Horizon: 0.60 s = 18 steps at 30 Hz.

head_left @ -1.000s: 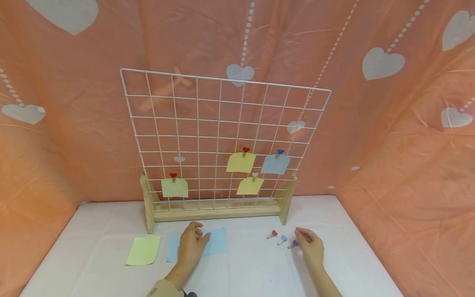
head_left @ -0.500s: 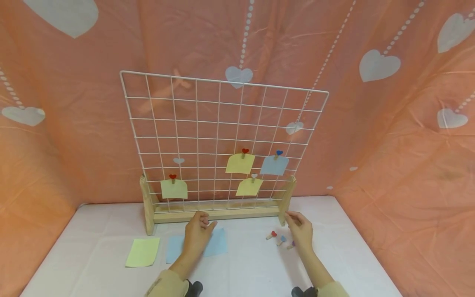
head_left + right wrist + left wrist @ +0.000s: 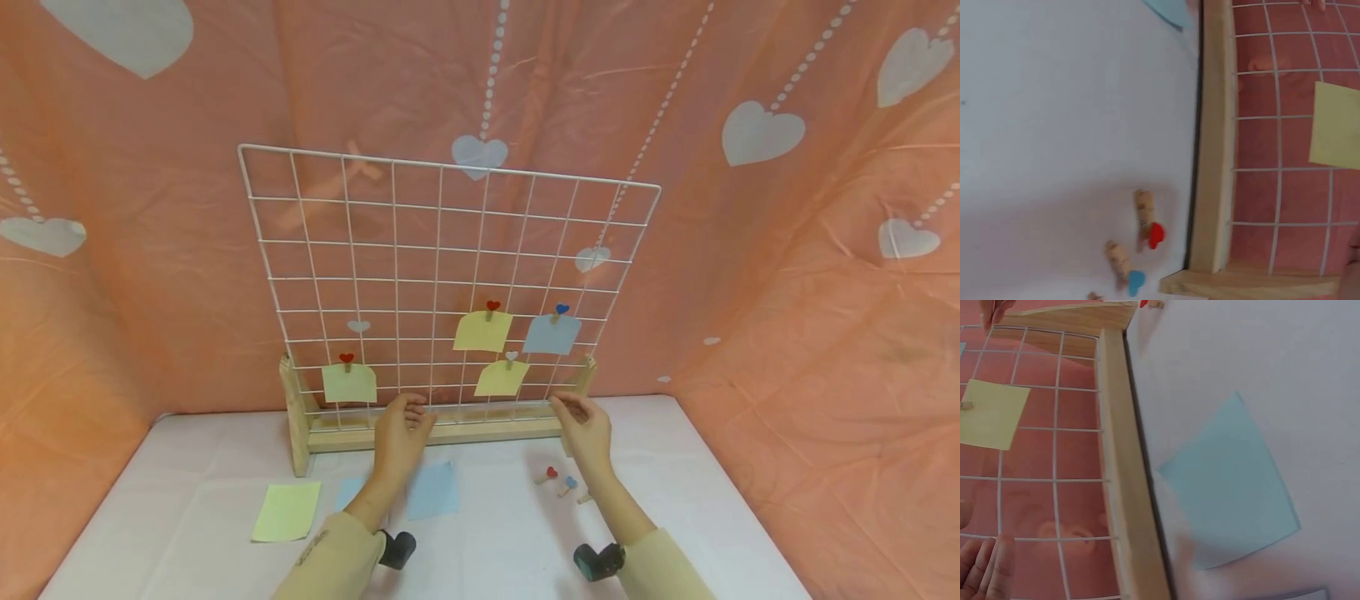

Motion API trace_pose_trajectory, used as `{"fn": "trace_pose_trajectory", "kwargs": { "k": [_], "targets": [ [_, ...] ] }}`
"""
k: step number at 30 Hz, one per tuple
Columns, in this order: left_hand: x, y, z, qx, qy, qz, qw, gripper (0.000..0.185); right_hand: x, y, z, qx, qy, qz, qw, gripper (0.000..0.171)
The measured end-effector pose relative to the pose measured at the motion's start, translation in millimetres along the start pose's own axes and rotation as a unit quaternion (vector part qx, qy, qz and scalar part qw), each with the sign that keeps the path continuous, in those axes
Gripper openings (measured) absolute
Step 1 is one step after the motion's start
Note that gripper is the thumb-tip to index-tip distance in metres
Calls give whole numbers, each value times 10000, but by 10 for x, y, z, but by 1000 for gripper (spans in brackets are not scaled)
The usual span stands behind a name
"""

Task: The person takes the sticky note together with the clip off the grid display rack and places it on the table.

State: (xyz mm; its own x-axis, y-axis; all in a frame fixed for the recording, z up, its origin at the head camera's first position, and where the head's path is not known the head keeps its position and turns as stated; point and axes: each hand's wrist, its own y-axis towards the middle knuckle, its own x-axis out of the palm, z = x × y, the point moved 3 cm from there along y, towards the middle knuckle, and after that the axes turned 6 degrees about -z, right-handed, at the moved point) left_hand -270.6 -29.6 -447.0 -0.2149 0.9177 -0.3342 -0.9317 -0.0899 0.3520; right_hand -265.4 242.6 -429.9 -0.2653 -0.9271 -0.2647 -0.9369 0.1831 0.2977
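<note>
My left hand [image 3: 401,433], fingers loosely bent around nothing, is in front of the lower bars of a white wire grid [image 3: 416,312]. At the grid's lower right end my right hand [image 3: 587,432] is raised, thumb and forefinger close together with nothing seen between them. Several notes hang there by heart-topped clothespins: a green note [image 3: 348,383], an upper yellow note [image 3: 482,332], a lower yellow note [image 3: 501,379] and a blue note [image 3: 551,334]. In the left wrist view, left fingers [image 3: 999,569] show at the lower left. Part of the right hand [image 3: 1354,265] enters the right wrist view's edge.
Blue sticky notes [image 3: 435,490] lie below my left forearm, with a green sticky note [image 3: 287,512] to their left. Loose clothespins on the table include a red-heart clothespin [image 3: 1146,215] and a blue-heart clothespin [image 3: 1121,262]. A wooden base [image 3: 450,433] supports the grid.
Both hands have moved forward and up from the tabletop to the grid's lower part. The right hand has left the loose clothespins, which stay on the table, and shifted left.
</note>
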Motion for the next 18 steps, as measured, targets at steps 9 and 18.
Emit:
{"fn": "trace_pose_trajectory", "kwargs": {
  "k": [9,18],
  "targets": [
    [-6,103,170,419,70,195,9989,21,111,161,-259,-364,325,-13,9988,21],
    [11,192,347,745,-163,252,9968,22,205,260,-455,-549,479,-164,9972,22]
  ]
}}
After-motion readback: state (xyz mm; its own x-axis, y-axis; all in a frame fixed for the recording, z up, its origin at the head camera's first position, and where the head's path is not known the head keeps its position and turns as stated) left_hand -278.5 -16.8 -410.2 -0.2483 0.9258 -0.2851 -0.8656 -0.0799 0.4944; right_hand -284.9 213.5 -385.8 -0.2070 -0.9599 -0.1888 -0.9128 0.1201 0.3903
